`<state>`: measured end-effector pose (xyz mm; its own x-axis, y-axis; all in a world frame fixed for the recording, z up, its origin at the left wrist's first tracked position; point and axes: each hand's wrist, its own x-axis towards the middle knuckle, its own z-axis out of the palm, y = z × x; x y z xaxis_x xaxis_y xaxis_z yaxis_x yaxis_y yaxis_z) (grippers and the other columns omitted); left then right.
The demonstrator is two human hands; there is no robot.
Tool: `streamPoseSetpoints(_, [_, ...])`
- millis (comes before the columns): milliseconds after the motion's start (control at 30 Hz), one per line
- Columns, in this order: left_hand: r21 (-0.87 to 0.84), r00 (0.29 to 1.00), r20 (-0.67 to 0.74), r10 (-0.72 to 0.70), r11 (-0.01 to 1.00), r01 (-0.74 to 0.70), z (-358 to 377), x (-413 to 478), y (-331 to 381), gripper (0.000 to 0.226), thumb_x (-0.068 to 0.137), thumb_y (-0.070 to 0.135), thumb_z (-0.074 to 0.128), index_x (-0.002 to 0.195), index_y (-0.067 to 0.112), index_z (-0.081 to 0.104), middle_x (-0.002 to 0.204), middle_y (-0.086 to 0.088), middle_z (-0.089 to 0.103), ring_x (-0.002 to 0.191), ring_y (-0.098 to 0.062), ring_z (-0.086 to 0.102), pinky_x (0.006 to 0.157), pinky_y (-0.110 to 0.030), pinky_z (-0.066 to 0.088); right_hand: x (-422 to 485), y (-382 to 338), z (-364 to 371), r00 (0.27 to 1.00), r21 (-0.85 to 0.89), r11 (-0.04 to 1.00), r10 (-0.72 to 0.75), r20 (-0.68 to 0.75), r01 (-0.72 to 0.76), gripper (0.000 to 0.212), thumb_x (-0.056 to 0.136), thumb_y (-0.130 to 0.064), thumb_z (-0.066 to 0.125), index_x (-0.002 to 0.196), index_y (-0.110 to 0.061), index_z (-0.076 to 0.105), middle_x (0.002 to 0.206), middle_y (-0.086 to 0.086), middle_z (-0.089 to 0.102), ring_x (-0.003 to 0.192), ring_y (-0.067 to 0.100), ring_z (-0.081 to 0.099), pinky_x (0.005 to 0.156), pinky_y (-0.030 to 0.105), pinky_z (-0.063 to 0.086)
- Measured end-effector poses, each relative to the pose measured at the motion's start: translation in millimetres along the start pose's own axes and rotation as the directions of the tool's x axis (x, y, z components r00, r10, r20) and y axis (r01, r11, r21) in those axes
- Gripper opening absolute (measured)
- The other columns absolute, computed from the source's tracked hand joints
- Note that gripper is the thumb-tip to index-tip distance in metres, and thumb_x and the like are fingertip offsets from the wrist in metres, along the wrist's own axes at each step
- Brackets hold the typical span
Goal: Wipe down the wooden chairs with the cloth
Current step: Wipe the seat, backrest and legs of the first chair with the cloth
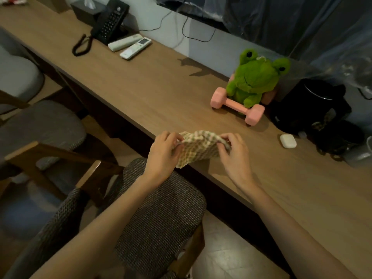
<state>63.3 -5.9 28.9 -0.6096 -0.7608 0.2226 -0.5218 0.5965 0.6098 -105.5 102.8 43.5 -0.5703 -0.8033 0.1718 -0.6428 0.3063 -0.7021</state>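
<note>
Hotel room; desk phone (110, 22), kettle (310, 105).

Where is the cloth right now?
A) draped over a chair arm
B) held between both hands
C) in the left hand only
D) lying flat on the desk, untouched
B: the left hand and the right hand each pinch one end of the cloth at the near edge of the desk.

- Left hand (164, 153) pinches the left end of the cloth (199, 149), fingers curled.
- Right hand (234, 153) pinches the right end, thumb and fingers bent.
- Both bare forearms reach forward, with the hands level and near each other.
</note>
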Motion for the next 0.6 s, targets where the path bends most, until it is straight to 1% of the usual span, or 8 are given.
streamPoseSetpoints(67, [-0.006, 0.999, -0.048, -0.026, 1.0, 0.026, -31, -21, 2, 0.012, 0.093, 0.023, 0.058, 0.105, 0.02, 0.057, 0.098, 0.011, 0.048, 0.094, -0.009, 0.045, 0.078, -0.021, 0.038, -11, -28, -3, 0.999, 0.033, 0.998, -0.053, 0.004, 0.053, 0.012, 0.09, -0.014, 0.056, 0.1, -0.02, 0.059, 0.097, -0.007, 0.053, 0.094, 0.012, 0.053, 0.079, 0.028, 0.044])
streamPoseSetpoints(167, [-0.027, 0.992, -0.113, -0.062, 0.998, 0.059, -78, -57, 0, 0.013, 0.093, 0.024, 0.056, 0.105, 0.022, 0.056, 0.101, 0.009, 0.051, 0.095, -0.009, 0.047, 0.078, -0.023, 0.042, -34, -72, -2, 0.993, 0.089, 0.989, -0.119, 0.024, 0.117, 0.012, 0.09, -0.014, 0.055, 0.098, -0.021, 0.058, 0.096, -0.009, 0.054, 0.094, 0.013, 0.053, 0.08, 0.031, 0.045])
streamPoseSetpoints(233, [-0.025, 0.987, -0.142, -0.07, 0.997, 0.067, -107, -83, -4, 0.014, 0.092, 0.024, 0.056, 0.106, 0.021, 0.057, 0.101, 0.009, 0.052, 0.094, -0.009, 0.049, 0.078, -0.024, 0.043, -52, -102, 2, 0.988, 0.111, 0.983, -0.15, 0.028, 0.146, 0.012, 0.09, -0.013, 0.055, 0.098, -0.021, 0.058, 0.094, -0.01, 0.054, 0.091, 0.01, 0.053, 0.079, 0.029, 0.044])
streamPoseSetpoints(300, [-0.018, 0.984, -0.162, -0.073, 0.997, 0.071, -137, -112, -10, 0.015, 0.091, 0.025, 0.055, 0.106, 0.022, 0.057, 0.1, 0.011, 0.051, 0.093, -0.007, 0.049, 0.077, -0.021, 0.04, -74, -132, 9, 0.983, 0.143, 0.975, -0.177, 0.037, 0.17, 0.012, 0.09, -0.013, 0.055, 0.098, -0.022, 0.059, 0.092, -0.01, 0.057, 0.089, 0.006, 0.053, 0.077, 0.025, 0.043])
streamPoseSetpoints(333, [-0.021, 0.982, -0.174, -0.075, 0.997, 0.073, -151, -128, -14, 0.016, 0.091, 0.025, 0.055, 0.106, 0.022, 0.057, 0.1, 0.011, 0.052, 0.094, -0.006, 0.049, 0.077, -0.019, 0.04, -87, -146, 14, 0.981, 0.164, 0.97, -0.188, 0.049, 0.178, 0.012, 0.091, -0.014, 0.055, 0.098, -0.023, 0.059, 0.092, -0.01, 0.058, 0.089, 0.005, 0.054, 0.076, 0.025, 0.044])
streamPoseSetpoints(400, [-0.041, 0.976, -0.201, -0.078, 0.997, 0.071, -181, -160, -25, 0.016, 0.091, 0.023, 0.057, 0.106, 0.02, 0.058, 0.101, 0.008, 0.055, 0.095, -0.008, 0.052, 0.079, -0.022, 0.043, -113, -173, 29, 0.974, 0.2, 0.96, -0.215, 0.077, 0.196, 0.013, 0.092, -0.016, 0.054, 0.099, -0.026, 0.057, 0.093, -0.01, 0.061, 0.09, 0.008, 0.057, 0.077, 0.032, 0.05])
streamPoseSetpoints(467, [-0.054, 0.971, -0.223, -0.081, 0.996, 0.071, -210, -194, -39, 0.016, 0.09, 0.022, 0.058, 0.106, 0.017, 0.059, 0.102, 0.004, 0.057, 0.096, -0.01, 0.054, 0.08, -0.025, 0.046, -141, -200, 49, 0.966, 0.222, 0.95, -0.244, 0.087, 0.22, 0.013, 0.092, -0.017, 0.053, 0.1, -0.027, 0.056, 0.093, -0.009, 0.061, 0.09, 0.011, 0.058, 0.077, 0.039, 0.052])
streamPoseSetpoints(600, [-0.049, 0.976, -0.204, -0.082, 0.996, 0.074, -263, -264, -74, 0.017, 0.089, 0.022, 0.058, 0.106, 0.018, 0.06, 0.1, 0.007, 0.058, 0.095, -0.007, 0.053, 0.081, -0.021, 0.045, -197, -258, 94, 0.954, 0.252, 0.93, -0.293, 0.07, 0.267, 0.014, 0.092, -0.014, 0.054, 0.098, -0.027, 0.056, 0.091, -0.006, 0.06, 0.087, 0.013, 0.057, 0.073, 0.042, 0.052])
